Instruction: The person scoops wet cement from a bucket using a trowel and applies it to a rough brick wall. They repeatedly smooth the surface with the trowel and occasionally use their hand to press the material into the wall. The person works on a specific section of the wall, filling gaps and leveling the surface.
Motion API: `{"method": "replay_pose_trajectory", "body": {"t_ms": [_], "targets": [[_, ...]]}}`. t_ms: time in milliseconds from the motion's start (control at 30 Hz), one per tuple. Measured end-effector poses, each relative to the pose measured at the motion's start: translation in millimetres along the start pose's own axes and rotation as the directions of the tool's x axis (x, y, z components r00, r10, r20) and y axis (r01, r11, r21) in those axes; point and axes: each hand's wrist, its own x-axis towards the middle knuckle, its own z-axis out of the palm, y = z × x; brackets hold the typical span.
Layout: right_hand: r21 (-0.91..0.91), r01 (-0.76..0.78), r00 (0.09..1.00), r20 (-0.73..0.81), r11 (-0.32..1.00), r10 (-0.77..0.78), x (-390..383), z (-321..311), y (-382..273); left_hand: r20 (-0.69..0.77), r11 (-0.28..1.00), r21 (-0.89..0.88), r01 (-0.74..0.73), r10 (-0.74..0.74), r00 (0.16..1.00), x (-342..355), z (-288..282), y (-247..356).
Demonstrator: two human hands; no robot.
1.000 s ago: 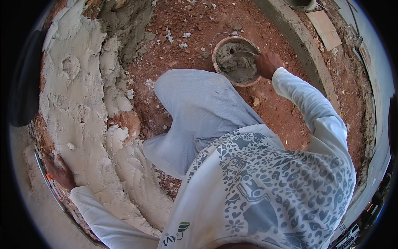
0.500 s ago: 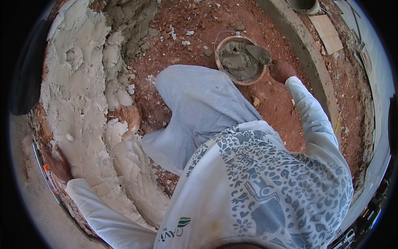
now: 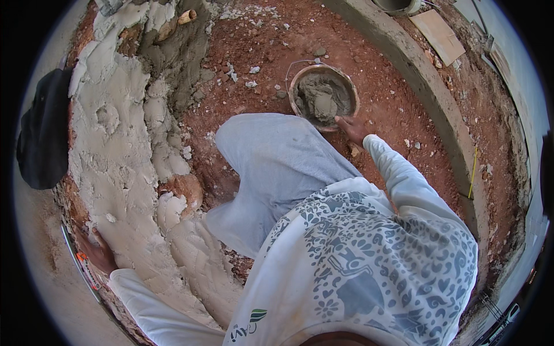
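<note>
My right hand is closed around a trowel's handle at the near rim of a round bucket. The trowel's blade is coated with mortar and lies in the wet grey mortar inside. A thin wire bail arcs over the bucket's left side. At the far left, my left hand rests with fingers apart on the outer edge of a mortar-covered wall. Smoothed pale mortar coats the wall, with rougher clumps on its inner side.
Red earth with scattered mortar crumbs surrounds the bucket. A curved concrete curb runs along the right, with a flat board and another bucket beyond. A black cloth-like thing hangs past the wall; a pipe stub sticks out at top.
My right hand has moved left and nearer, bringing the trowel from the bucket's right rim down into its mortar. The left hand keeps its place on the wall while the view shifts slightly.
</note>
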Motion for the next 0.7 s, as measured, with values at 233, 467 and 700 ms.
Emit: {"method": "replay_pose_trajectory", "body": {"t_ms": [233, 467, 700], "targets": [[0.270, 0.018, 0.997, -0.078, 0.963, 0.003, 2, 16, -40, 0.035, 0.997, -0.068, 0.021, -0.019, 0.999, 12, -3, 5], [0.871, -0.198, 0.941, 0.297, 0.449, -0.161, 6, 43, -211, 0.106, 0.998, -0.028, 0.049, -0.046, 0.993, 5, -15, 9], [0.995, 0.024, 0.943, 0.011, 0.101, -0.332, 22, 81, -358, 0.128, 0.999, -0.018, 0.032, -0.029, 0.991, 8, -19, 14]]}}
